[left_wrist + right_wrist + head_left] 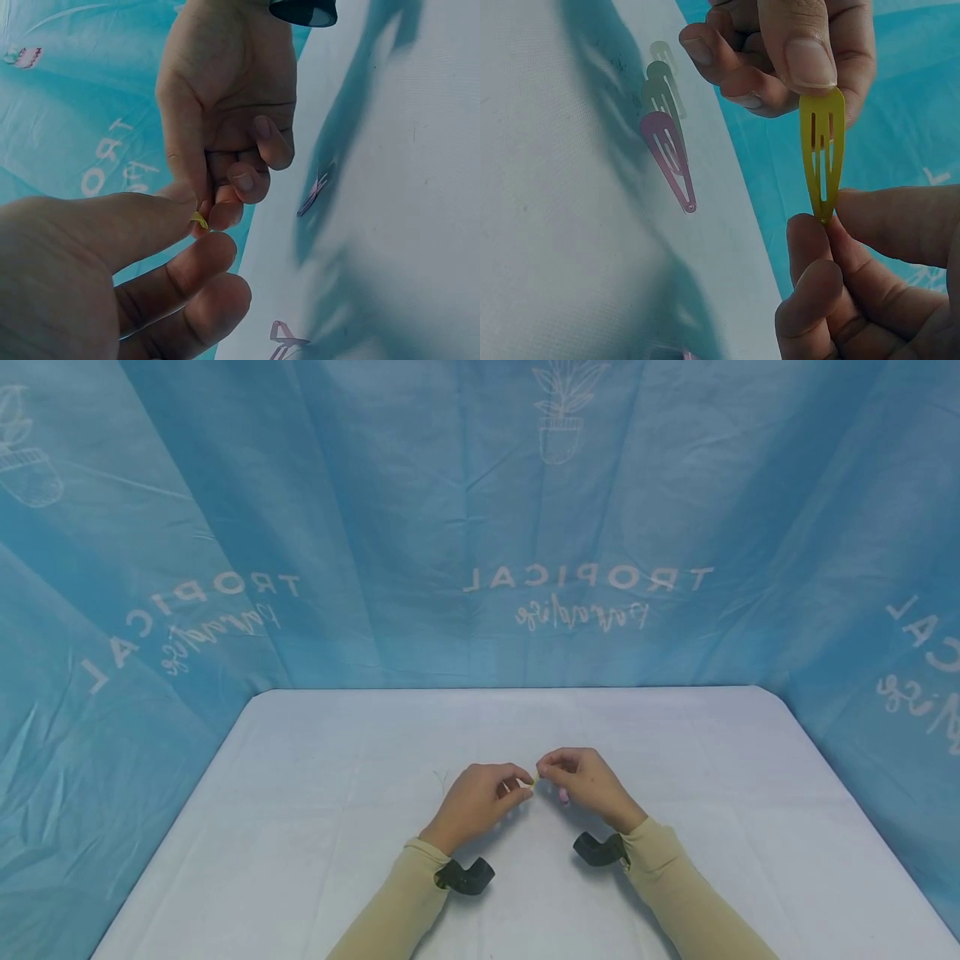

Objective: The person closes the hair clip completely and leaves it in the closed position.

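A yellow hair clip [823,150] is held between both hands above the table. In the right wrist view the left hand [802,45] pinches its wide end between thumb and fingers, and the right hand [877,277] pinches its narrow end. The clip looks closed and points narrow end down in that view. In the head view the left hand [480,797] and the right hand [588,781] meet at the small yellow clip [535,781]. The left wrist view shows only a bit of the yellow clip [199,220] between the fingertips.
On the white table [300,793], a pink clip [671,157] overlaps a green clip [660,86], with a paler one behind. Another open-looking clip [283,341] lies nearby. Blue printed curtains [375,527] surround the table; a dark curved piece is on each wrist.
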{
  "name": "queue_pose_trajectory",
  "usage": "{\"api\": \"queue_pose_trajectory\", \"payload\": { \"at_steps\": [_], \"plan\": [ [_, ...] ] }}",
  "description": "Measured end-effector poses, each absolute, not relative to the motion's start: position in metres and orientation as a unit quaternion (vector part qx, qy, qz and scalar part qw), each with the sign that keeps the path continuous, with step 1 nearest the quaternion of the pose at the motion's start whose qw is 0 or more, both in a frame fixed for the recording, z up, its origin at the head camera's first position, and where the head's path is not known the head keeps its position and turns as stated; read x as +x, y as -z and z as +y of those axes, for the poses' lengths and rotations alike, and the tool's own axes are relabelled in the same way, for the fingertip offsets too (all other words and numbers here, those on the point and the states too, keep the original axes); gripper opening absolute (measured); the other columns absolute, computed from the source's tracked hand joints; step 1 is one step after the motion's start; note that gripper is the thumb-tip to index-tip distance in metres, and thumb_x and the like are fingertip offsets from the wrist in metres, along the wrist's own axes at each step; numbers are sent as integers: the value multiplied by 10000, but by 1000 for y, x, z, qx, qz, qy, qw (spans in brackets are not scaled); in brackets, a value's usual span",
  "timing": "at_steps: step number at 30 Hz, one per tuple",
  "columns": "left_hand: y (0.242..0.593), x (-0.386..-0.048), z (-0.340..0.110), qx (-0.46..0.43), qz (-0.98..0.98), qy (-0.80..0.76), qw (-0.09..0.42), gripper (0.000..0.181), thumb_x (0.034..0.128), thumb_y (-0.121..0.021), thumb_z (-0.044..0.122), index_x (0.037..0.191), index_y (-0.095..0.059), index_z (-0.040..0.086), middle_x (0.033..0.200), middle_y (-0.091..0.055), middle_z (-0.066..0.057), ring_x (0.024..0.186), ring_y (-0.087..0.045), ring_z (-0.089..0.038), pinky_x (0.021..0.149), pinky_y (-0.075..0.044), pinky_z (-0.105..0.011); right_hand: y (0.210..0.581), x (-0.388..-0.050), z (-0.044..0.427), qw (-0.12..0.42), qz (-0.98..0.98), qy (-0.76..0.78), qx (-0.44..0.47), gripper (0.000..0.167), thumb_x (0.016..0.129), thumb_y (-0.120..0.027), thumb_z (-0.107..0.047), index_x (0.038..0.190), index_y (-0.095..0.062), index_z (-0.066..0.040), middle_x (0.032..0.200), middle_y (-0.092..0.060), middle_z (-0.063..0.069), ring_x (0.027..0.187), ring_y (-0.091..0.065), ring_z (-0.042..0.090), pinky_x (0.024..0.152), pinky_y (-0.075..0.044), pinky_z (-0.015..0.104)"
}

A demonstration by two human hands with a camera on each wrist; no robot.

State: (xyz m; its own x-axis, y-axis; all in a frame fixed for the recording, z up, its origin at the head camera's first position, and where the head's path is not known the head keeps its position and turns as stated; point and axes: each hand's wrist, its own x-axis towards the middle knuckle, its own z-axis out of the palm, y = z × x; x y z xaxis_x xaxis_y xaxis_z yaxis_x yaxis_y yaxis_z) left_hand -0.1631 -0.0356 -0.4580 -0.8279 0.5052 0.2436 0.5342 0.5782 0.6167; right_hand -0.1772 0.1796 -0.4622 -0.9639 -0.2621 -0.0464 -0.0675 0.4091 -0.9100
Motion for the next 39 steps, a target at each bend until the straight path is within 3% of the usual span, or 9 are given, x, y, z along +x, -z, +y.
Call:
{"api": "queue_pose_trajectory", "payload": {
  "at_steps": [15, 25, 34, 39],
  "plan": [
    [461, -160, -30, -274, -904, 323, 57, 186, 923, -743, 294, 1047, -753, 156, 780, -674, 103, 662, -554, 8, 619, -464, -197, 463, -178, 182, 61, 854, 500, -132, 256, 982, -670, -247, 1092, -719, -21, 931, -700, 114, 562, -596, 224, 538, -419, 284],
    [461, -160, -24, -264, -909, 312, 81, 205, 891, -779, 299, 1018, -760, 140, 761, -678, 91, 636, -549, 0, 592, -450, -190, 463, -180, 184, 46, 869, 468, -152, 285, 999, -642, -296, 1108, -729, -47, 973, -716, 77, 591, -610, 193, 619, -444, 307],
    [465, -161, -13, -258, -925, 263, 89, 207, 876, -793, 315, 1006, -758, 157, 761, -680, 104, 617, -545, 3, 561, -433, -193, 462, -180, 185, 19, 882, 442, -162, 239, 987, -657, -248, 1083, -743, -47, 979, -726, 37, 830, -636, 163, 682, -469, 323],
    [465, -160, -9, -261, -929, 240, 104, 197, 864, -804, 302, 982, -751, 153, 760, -686, 101, 655, -600, -33, 564, -454, -207, 463, -180, 184, 13, 886, 436, -156, 217, 983, -666, -240, 1072, -747, -60, 988, -719, 40, 845, -613, 159, 666, -459, 319]
  ]
}}
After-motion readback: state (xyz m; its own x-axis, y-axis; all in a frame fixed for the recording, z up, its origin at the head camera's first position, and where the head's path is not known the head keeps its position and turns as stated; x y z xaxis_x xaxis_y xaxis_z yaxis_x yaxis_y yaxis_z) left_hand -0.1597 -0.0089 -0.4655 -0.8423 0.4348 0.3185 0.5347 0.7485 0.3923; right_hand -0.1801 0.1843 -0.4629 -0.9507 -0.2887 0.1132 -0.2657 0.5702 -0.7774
